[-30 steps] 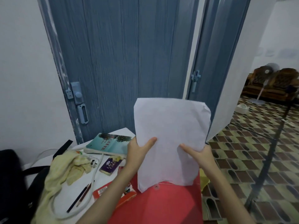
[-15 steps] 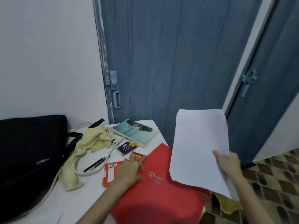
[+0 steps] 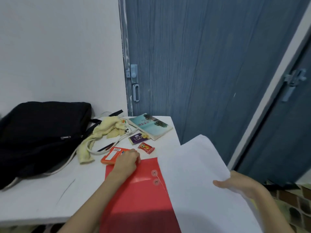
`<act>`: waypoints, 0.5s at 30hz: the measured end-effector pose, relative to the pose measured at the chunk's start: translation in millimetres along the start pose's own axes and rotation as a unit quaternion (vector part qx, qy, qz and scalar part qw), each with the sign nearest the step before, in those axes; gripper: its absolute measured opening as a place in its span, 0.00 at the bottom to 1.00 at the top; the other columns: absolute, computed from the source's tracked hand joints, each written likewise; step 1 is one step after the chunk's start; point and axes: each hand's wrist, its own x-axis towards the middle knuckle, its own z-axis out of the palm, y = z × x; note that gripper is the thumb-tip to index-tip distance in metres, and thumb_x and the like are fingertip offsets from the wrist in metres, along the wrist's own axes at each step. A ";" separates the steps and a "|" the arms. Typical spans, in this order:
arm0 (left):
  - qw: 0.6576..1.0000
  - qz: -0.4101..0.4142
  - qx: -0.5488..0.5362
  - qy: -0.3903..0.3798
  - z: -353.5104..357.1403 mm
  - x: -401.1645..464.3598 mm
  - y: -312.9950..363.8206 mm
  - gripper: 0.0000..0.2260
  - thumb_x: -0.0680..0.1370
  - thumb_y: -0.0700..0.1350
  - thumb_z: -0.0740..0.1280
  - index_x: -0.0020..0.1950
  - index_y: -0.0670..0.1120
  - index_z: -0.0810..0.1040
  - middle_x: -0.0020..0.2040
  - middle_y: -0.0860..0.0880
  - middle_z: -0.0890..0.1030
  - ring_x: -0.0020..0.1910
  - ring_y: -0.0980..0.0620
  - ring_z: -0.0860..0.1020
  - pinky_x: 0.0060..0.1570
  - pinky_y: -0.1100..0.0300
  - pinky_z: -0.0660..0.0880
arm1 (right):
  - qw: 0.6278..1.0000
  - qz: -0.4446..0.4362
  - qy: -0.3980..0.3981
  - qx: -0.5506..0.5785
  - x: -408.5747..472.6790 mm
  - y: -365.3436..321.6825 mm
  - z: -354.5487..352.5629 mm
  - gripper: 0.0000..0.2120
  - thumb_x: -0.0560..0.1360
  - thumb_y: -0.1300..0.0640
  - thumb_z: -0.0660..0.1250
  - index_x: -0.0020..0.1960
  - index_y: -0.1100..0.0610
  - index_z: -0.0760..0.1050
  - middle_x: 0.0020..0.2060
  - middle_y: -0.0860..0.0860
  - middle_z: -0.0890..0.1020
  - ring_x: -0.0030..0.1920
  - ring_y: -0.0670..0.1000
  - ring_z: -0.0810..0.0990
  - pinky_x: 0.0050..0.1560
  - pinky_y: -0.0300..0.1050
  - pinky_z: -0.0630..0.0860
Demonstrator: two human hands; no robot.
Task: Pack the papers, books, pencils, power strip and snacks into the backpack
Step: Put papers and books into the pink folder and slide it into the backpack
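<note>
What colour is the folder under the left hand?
Red folder, clearest in the head view.

My left hand rests knuckles-up, fingers curled, on the red folder's far corner; my right hand pinches papers beside that folder.

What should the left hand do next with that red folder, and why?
Probably lift the flap of the red folder. The right hand holds the papers just above it, while the left hand rests at its top edge and the string clasp looks undone. The backpack appears zipped, so filing the papers likely comes first.
</note>
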 end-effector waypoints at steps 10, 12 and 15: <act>0.986 0.072 -0.044 -0.146 7.2 -28.7 10.6 0.58 0.51 0.81 0.51 0.74 0.48 0.60 0.76 0.49 0.56 0.76 0.50 0.50 0.73 0.51 0.42 | 0.975 -0.102 0.139 0.142 -7.8 -27.4 14.3 0.16 0.74 0.59 0.69 0.59 0.65 0.75 0.44 0.55 0.82 0.43 0.56 0.80 0.49 0.50 0.76; 0.982 0.082 -0.079 -0.152 13.1 -31.2 6.3 0.57 0.52 0.81 0.49 0.73 0.49 0.62 0.76 0.49 0.58 0.75 0.51 0.55 0.73 0.56 0.49 | 0.966 -0.114 0.173 0.155 -7.1 -35.8 17.5 0.19 0.74 0.60 0.69 0.61 0.68 0.74 0.52 0.60 0.81 0.48 0.59 0.80 0.54 0.51 0.75; 0.988 0.073 -0.072 -0.118 17.3 -36.2 8.7 0.46 0.64 0.77 0.50 0.72 0.47 0.65 0.73 0.47 0.66 0.71 0.51 0.64 0.69 0.61 0.57 | 0.952 -0.138 0.214 0.168 -5.0 -46.9 21.2 0.20 0.74 0.60 0.69 0.63 0.69 0.73 0.56 0.61 0.79 0.52 0.58 0.78 0.56 0.49 0.74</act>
